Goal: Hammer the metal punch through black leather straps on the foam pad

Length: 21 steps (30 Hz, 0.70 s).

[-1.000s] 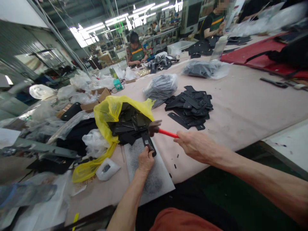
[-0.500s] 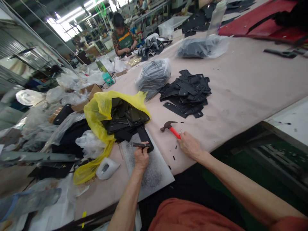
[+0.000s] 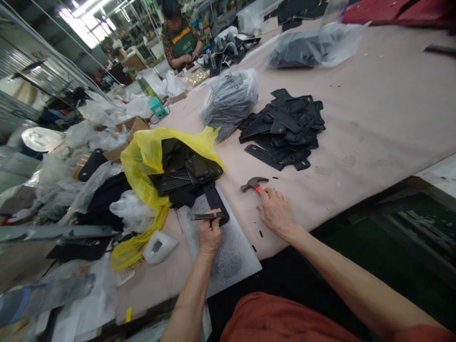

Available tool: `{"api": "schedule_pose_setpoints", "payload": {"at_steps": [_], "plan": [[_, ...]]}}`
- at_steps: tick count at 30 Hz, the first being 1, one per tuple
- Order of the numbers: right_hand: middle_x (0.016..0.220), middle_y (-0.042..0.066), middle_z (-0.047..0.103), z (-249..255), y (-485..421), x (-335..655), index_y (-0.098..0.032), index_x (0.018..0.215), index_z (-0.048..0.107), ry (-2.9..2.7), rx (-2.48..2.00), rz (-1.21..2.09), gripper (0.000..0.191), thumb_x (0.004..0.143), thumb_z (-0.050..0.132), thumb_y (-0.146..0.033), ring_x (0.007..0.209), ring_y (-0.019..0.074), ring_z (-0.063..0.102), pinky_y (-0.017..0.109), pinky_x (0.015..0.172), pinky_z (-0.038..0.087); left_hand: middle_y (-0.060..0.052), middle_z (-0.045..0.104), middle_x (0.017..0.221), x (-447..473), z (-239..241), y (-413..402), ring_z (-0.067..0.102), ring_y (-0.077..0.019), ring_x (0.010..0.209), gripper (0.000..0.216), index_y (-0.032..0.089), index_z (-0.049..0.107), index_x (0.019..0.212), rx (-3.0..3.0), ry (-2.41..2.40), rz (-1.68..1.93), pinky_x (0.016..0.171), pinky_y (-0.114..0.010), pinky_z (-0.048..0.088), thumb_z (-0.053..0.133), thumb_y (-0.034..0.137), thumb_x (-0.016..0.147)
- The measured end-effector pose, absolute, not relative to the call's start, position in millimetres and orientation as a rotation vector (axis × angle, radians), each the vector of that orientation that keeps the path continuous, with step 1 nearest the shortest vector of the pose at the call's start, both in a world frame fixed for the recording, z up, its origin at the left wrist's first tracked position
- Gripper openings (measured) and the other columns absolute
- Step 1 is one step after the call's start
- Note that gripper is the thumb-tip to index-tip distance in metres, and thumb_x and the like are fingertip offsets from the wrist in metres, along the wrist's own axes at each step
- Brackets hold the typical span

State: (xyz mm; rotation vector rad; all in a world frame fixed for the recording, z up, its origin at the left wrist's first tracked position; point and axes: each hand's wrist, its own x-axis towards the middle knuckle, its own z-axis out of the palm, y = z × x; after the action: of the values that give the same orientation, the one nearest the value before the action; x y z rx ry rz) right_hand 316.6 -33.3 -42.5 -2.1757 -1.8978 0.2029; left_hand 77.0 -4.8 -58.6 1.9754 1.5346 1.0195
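Note:
My left hand (image 3: 209,235) is closed round a thin metal punch tool (image 3: 203,216) that lies level over a grey cutting pad (image 3: 228,256). A black strap piece (image 3: 215,200) lies on the pad's far end, just past the tool. My right hand (image 3: 275,211) rests on the table, fingers curled over the red handle of a hammer (image 3: 253,184) whose head lies on the cloth. A yellow plastic bag (image 3: 149,161) full of black pieces (image 3: 185,173) lies open behind the pad.
A loose pile of black straps (image 3: 285,128) lies mid-table, with bagged parts (image 3: 230,99) and another bag (image 3: 313,45) beyond. Clutter of plastic bags and boxes (image 3: 107,137) crowds the left. A person in a green vest (image 3: 180,40) works at the far end.
The hammer has come down from above the strap to lie on the table at the right. My left hand has turned the punch tool from upright on the strap to level.

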Motion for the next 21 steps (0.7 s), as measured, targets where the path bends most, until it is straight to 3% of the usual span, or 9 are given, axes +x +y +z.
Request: {"api": "schedule_pose_setpoints", "payload": {"at_steps": [7, 21], "plan": [[0.102, 0.013, 0.055, -58, -29, 328, -0.013, 0.119, 0.052, -1.878, -2.193, 0.228, 0.028, 0.092, 0.046, -0.020, 0.092, 0.0261, 0.047, 0.035, 0.073, 0.033, -0.007, 0.074, 0.100, 75, -62, -4, 0.069, -0.0210, 0.098, 0.021, 0.018, 0.070, 0.099, 1.935, 1.529, 1.025, 0.092, -0.039, 0.056, 0.053, 0.026, 0.089], [0.103, 0.013, 0.056, -67, -26, 331, -0.014, 0.119, 0.052, -1.832, -2.155, 0.247, 0.031, 0.090, 0.048, -0.024, 0.094, 0.0278, 0.049, 0.036, 0.077, 0.037, -0.006, 0.073, 0.101, 75, -61, -4, 0.069, -0.0199, 0.096, 0.015, 0.019, 0.067, 0.097, 1.780, 1.489, 1.046, 0.089, -0.037, 0.057, 0.056, 0.026, 0.089]]}}
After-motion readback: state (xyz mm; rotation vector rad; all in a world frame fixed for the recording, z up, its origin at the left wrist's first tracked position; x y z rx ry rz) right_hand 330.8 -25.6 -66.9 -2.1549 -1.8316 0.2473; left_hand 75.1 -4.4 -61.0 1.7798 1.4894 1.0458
